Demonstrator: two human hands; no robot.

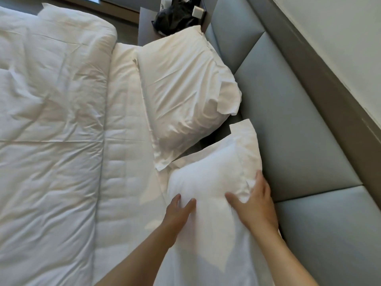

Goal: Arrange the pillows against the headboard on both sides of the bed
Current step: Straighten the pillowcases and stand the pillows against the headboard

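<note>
A white pillow (214, 178) lies near me beside the grey padded headboard (292, 112). My left hand (177, 213) rests on its left side with fingers spread and partly sunk into the fabric. My right hand (253, 201) presses on its right edge, fingers apart, close to the headboard. A second white pillow (185, 87) lies farther along the bed, its far corner touching the headboard. The two pillows overlap slightly at their corners.
A rumpled white duvet (51, 120) covers the left of the bed, with the quilted mattress cover (125, 141) bare between it and the pillows. A bedside table (148, 23) with a black bag (175, 17) stands beyond the far pillow.
</note>
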